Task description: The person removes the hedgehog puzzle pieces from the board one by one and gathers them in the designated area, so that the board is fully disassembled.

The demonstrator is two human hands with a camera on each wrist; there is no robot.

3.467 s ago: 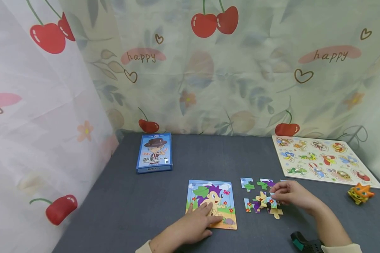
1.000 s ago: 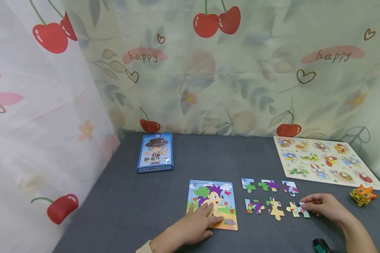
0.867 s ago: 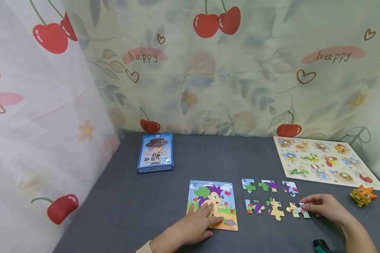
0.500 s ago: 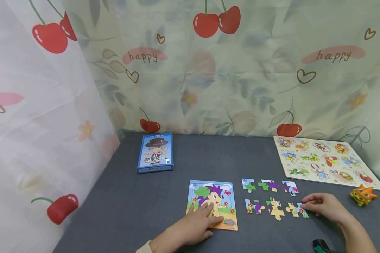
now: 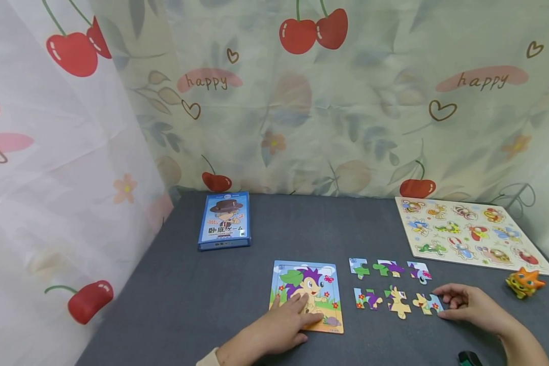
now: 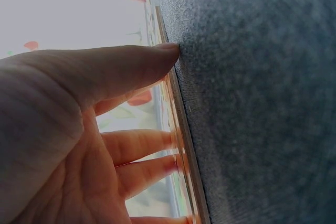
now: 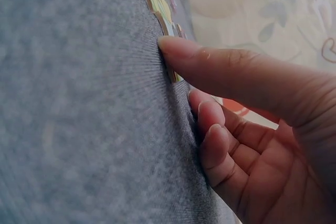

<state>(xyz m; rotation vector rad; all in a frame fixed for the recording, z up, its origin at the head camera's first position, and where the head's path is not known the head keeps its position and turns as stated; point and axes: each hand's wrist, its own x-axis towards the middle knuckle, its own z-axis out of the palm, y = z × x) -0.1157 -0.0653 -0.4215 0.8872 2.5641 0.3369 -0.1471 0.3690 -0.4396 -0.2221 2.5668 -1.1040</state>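
My left hand [image 5: 281, 323] rests on a square hedgehog picture puzzle [image 5: 306, 272], its fingers spread over the lower part. In the left wrist view, the thumb of that left hand [image 6: 79, 103] lies at the board's edge. To the right, several loose jigsaw pieces lie in two rows. The lower right puzzle piece [image 5: 427, 303], cream and blue with a red flower, is held at its right side between the thumb and index finger of my right hand [image 5: 471, 305]. The other fingers of the right hand [image 7: 247, 129] curl loosely, holding nothing; the index fingertip is hidden in the right wrist view.
A blue card-game box [image 5: 224, 221] stands back left on the dark cloth. Behind the pieces at right lies an insect picture board [image 5: 473, 236], with a small orange and yellow toy figure [image 5: 524, 282] in front. A black and green object [image 5: 468, 358] pokes in at the bottom edge.
The pieces, clustered 3.5 s ago, now lie spread in two rows. My right hand has moved right; lately its thumb slid to the piece's near corner, and the piece shifted slightly left. My left hand stayed.
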